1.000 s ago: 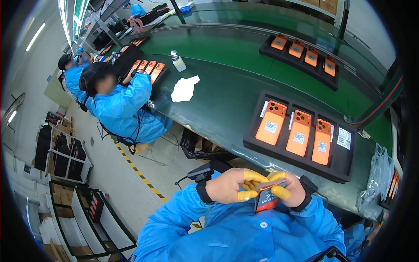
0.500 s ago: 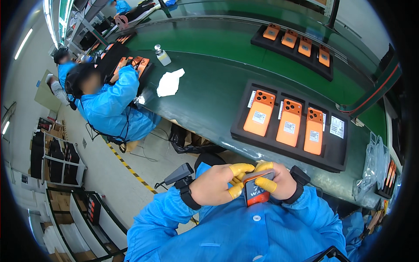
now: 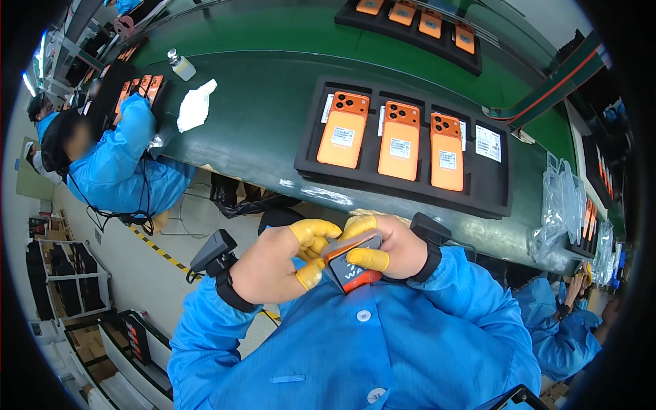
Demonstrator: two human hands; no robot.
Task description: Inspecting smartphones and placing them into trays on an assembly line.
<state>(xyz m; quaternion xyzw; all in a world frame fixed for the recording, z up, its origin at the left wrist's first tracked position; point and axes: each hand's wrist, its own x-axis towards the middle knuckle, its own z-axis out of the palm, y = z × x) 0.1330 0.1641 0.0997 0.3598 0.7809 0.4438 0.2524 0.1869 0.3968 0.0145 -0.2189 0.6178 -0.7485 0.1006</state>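
Phone (image 3: 351, 270) in right hand (image 3: 398, 249) tilts further now

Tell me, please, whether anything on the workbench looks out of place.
No spill shows. In the black tray, the rightmost slot oddly shows only a white label, while the other three hold orange smartphones; an irregular white sheet lies loose near the bottle.

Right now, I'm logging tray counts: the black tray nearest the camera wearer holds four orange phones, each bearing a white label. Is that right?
Not four: the head view shows three orange phones in that black tray, each bearing a white label.
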